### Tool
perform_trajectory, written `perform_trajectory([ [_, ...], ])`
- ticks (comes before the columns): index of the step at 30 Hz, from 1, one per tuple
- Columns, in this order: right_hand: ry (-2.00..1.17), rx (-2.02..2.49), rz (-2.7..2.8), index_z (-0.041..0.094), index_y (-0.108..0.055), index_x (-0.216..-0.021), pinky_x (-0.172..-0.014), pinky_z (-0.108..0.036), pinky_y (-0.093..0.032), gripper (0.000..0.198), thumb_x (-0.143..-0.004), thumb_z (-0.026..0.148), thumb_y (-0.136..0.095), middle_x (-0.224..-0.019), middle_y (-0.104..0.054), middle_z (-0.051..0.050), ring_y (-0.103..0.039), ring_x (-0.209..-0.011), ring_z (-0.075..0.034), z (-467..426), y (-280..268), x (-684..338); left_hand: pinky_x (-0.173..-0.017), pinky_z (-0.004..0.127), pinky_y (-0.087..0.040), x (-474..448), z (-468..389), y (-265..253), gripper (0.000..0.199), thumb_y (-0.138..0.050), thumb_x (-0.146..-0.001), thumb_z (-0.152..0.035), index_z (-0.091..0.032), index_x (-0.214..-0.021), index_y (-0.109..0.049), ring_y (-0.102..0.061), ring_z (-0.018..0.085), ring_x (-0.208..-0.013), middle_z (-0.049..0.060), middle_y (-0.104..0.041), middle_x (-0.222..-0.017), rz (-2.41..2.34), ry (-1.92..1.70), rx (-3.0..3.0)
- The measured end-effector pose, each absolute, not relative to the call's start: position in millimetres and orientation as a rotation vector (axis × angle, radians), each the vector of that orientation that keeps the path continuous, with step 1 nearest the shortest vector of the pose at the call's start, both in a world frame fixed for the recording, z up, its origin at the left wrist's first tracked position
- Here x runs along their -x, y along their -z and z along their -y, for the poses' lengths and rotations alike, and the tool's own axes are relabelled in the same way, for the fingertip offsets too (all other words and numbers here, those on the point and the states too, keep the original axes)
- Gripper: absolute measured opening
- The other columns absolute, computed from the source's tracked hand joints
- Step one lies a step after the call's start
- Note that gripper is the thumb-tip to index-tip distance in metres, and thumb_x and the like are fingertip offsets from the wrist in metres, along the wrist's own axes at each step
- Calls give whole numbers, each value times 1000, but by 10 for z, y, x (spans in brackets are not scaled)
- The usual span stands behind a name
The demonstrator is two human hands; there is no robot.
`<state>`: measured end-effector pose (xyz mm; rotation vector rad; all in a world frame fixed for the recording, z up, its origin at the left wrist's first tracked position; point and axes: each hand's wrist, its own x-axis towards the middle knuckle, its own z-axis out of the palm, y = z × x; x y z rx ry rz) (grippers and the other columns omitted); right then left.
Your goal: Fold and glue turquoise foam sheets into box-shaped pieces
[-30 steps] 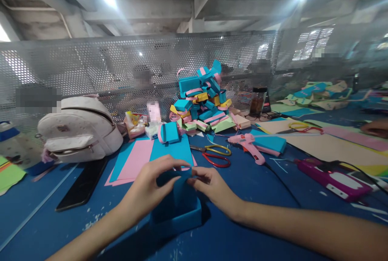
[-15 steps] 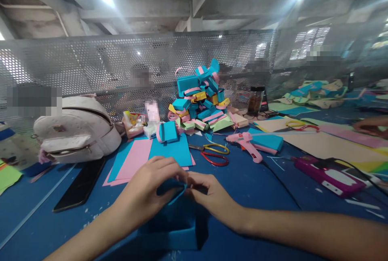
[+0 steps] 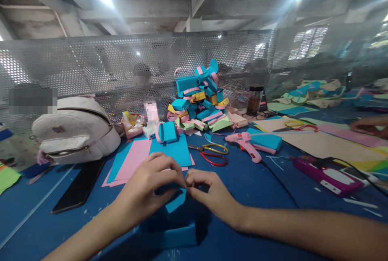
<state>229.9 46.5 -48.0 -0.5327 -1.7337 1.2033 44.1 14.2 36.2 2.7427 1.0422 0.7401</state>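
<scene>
A blue paper box [image 3: 169, 234] stands on the blue table close to me, with a raised flap [image 3: 176, 201] of blue paper at its far side. My left hand [image 3: 159, 180] is closed on the left part of this flap, fingers curled over it. From the right, my right hand [image 3: 210, 196] pinches the flap's right end between thumb and fingertips. The fingertips of both hands nearly meet, and they hide part of the paper. Beyond the hands lie scissors [image 3: 212, 154] with yellow and red handles and a pink glue gun [image 3: 247, 146].
A pile of blue, pink and yellow paper boxes [image 3: 200, 103] rises at the back. Left are a white backpack [image 3: 75, 131] and a black phone [image 3: 80, 186]. A purple power strip [image 3: 325, 176] with a cable lies right. Another person's hand [image 3: 371, 125] is at the far right.
The flap has tilted toward me and shows more of its flat face. My right hand's fingers have curled more at its edge. The box stays where it was.
</scene>
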Motion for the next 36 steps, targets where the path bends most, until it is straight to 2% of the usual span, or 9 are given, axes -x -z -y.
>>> perform_trajectory([
  [6, -1180, 501, 1751, 17, -62, -68, -65, -26, -37, 19, -84, 27, -65, -70, -56, 0, -50, -70, -15, -472, 487, -2307, -81, 32, -43, -388, -203, -411, 13, -58, -84, -10, -21, -84, -65, -58, 17, -92, 3, -65, -98, -1036, -702, -2612],
  [13, -1141, 520, 1771, 17, -62, -69, -65, -27, -37, 19, -85, 28, -65, -71, -56, 0, -49, -68, -14, -483, 509, -2314, -102, 38, -33, -337, -74, -613, 23, -43, -92, -13, -25, -103, -59, -48, 18, -114, 2, -56, -120, -1045, -426, -2799],
  [17, -1115, 520, 1772, 17, -62, -70, -65, -26, -38, 16, -84, 23, -65, -72, -57, 0, -50, -69, -14, -480, 507, -2316, -106, 41, -27, -408, -17, -592, 12, -56, -90, -31, -24, -99, -58, -53, 18, -108, 0, -60, -114, -1050, -477, -2886],
  [21, -1095, 498, 1774, 16, -62, -69, -64, -25, -39, 17, -85, 24, -64, -71, -58, 0, -51, -70, -15, -486, 502, -2310, -108, 45, -26, -507, 50, -525, 20, -60, -87, -40, -22, -94, -58, -57, 19, -98, -1, -65, -105, -1114, -530, -3047],
  [25, -1067, 504, 1793, 16, -63, -71, -61, -25, -39, 19, -86, 28, -64, -70, -57, 0, -51, -68, -14, -480, 498, -2302, -110, 51, -21, -565, 137, -457, 28, -58, -87, -44, -20, -102, -61, -56, 24, -103, 2, -67, -108, -1196, -569, -3218],
  [27, -1042, 484, 1808, 16, -63, -72, -61, -24, -38, 19, -86, 28, -64, -70, -57, 0, -51, -68, -14, -470, 496, -2301, -111, 51, -20, -579, 144, -396, 26, -57, -88, -41, -19, -101, -62, -57, 25, -103, 3, -68, -108, -1202, -616, -3302],
  [30, -1019, 453, 1818, 16, -62, -70, -60, -23, -37, 19, -86, 27, -64, -69, -55, 1, -50, -67, -13, -454, 494, -2303, -110, 49, -23, -583, 98, -299, 9, -57, -90, -23, -16, -92, -63, -60, 22, -98, 3, -70, -100, -1193, -730, -3388],
  [32, -1026, 450, 1823, 16, -61, -69, -60, -23, -38, 20, -86, 27, -64, -68, -55, 1, -50, -67, -13, -447, 490, -2306, -108, 48, -26, -570, 51, -266, 7, -57, -89, -14, -16, -87, -63, -61, 20, -93, 3, -70, -94, -1165, -780, -3387],
  [36, -1041, 470, 1812, 17, -60, -68, -60, -23, -38, 15, -83, 17, -63, -68, -55, 1, -50, -67, -13, -445, 477, -2310, -99, 44, -35, -514, -39, -290, 2, -61, -89, -20, -18, -90, -60, -61, 17, -87, 0, -69, -92, -1090, -825, -3198],
])
